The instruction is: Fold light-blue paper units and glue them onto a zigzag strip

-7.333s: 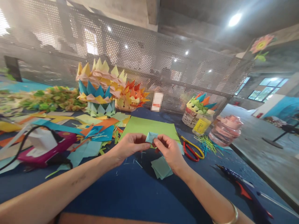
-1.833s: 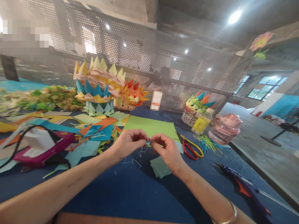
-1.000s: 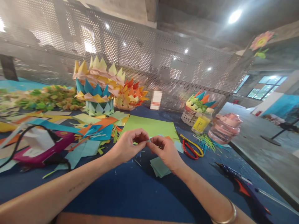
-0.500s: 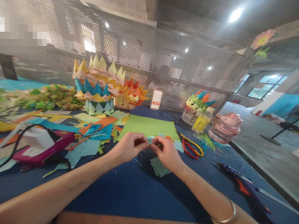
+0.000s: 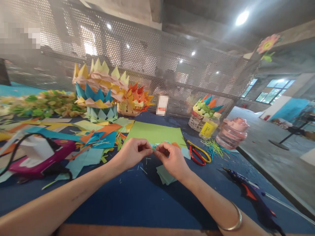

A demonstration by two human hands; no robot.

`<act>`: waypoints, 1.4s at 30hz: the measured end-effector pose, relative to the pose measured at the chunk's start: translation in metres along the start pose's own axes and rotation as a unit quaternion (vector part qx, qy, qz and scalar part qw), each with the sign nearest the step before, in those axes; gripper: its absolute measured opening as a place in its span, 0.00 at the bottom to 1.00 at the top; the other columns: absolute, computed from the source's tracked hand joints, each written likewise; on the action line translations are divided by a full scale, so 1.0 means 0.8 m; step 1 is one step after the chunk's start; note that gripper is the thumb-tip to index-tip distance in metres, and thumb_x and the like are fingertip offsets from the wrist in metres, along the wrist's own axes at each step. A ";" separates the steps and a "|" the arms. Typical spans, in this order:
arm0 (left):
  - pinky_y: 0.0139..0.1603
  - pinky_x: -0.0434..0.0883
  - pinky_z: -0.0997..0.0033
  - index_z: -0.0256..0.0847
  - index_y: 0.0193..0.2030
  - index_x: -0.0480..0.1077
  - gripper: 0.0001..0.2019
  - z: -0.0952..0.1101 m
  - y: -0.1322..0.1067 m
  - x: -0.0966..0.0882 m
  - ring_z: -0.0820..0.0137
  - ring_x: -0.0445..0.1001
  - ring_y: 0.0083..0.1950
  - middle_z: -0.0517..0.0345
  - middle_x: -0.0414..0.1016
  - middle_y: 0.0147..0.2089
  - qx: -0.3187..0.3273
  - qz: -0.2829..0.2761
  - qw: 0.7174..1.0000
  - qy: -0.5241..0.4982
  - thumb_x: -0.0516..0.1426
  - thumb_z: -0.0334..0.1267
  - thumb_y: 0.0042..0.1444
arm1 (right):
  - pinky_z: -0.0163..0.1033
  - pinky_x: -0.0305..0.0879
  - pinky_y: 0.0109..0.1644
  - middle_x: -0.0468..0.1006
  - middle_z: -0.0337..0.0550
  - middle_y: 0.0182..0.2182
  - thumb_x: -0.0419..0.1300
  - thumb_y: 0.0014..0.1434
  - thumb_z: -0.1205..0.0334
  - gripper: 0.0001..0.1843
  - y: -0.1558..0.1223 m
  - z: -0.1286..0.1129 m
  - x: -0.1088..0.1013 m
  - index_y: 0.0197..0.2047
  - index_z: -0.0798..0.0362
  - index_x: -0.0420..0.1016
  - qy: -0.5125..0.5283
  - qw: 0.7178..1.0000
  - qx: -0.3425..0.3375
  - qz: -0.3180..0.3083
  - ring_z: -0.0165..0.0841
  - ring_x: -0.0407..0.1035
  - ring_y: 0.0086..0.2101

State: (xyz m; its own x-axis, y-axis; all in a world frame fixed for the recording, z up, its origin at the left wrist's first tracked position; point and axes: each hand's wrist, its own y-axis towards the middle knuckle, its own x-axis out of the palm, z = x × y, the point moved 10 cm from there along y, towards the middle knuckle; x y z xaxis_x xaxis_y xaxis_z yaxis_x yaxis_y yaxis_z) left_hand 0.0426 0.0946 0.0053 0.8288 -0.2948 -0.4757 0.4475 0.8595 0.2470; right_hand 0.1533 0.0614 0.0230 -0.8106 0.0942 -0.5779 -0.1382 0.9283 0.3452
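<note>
My left hand (image 5: 133,152) and my right hand (image 5: 171,159) meet fingertip to fingertip above the blue table (image 5: 137,203). Both pinch a small folded light-blue paper piece (image 5: 154,147), most of it hidden by my fingers. A small stack of pale teal paper squares (image 5: 164,174) lies under my right wrist. A green paper sheet (image 5: 157,134) lies flat just beyond my hands.
Red-and-yellow scissors (image 5: 198,155) lie right of the green sheet. A dark glue gun (image 5: 248,193) rests at the right edge. A pink tool (image 5: 39,157) with a black cord sits left among paper scraps. Spiky paper baskets (image 5: 98,95), a basket (image 5: 205,114) and a pink jar (image 5: 232,132) stand behind.
The paper piece, a visible square several seconds ago, is now folded small and nearly hidden between my fingertips. My hands have stayed in the same place, working it.
</note>
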 end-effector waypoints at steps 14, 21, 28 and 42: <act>0.23 0.57 0.77 0.39 0.23 0.65 0.12 0.017 -0.002 -0.004 0.76 0.59 0.23 0.65 0.61 0.20 0.033 0.007 0.999 0.009 0.55 0.43 0.52 | 0.32 0.57 0.26 0.67 0.34 0.19 0.59 0.55 0.59 0.07 0.002 -0.008 -0.009 0.29 0.52 0.70 -0.005 1.000 -0.009 -0.004 0.27 0.60 0.21; 0.30 0.65 0.75 0.39 0.30 0.69 0.09 0.009 -0.002 -0.009 0.72 0.68 0.28 0.60 0.71 0.26 0.030 0.030 0.997 0.065 0.53 0.42 0.54 | 0.33 0.62 0.30 0.75 0.40 0.26 0.54 0.57 0.57 0.10 0.021 0.020 -0.072 0.31 0.54 0.71 -0.065 0.992 0.016 0.108 0.30 0.68 0.25; 0.31 0.67 0.75 0.40 0.31 0.69 0.08 0.013 -0.003 -0.019 0.71 0.70 0.28 0.59 0.74 0.27 0.030 0.051 0.993 0.106 0.52 0.40 0.54 | 0.37 0.64 0.34 0.79 0.44 0.25 0.57 0.52 0.61 0.07 0.034 0.071 -0.115 0.29 0.54 0.73 -0.149 0.981 0.079 0.094 0.35 0.73 0.29; 0.37 0.71 0.70 0.41 0.42 0.70 0.12 -0.007 0.008 -0.016 0.65 0.74 0.41 0.53 0.76 0.44 0.030 0.025 0.979 0.199 0.52 0.39 0.53 | 0.35 0.65 0.36 0.81 0.44 0.29 0.57 0.52 0.68 0.06 0.028 0.075 -0.074 0.29 0.53 0.76 -0.216 0.973 0.087 0.000 0.35 0.75 0.32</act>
State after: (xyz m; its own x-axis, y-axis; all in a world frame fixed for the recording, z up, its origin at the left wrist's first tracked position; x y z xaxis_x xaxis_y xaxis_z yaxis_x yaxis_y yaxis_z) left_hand 0.0332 0.1064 0.0085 0.6598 -0.0565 -0.7493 0.4385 0.8388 0.3229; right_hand 0.2322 0.0985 0.0203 -0.4912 0.2009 -0.8476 -0.0102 0.9717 0.2361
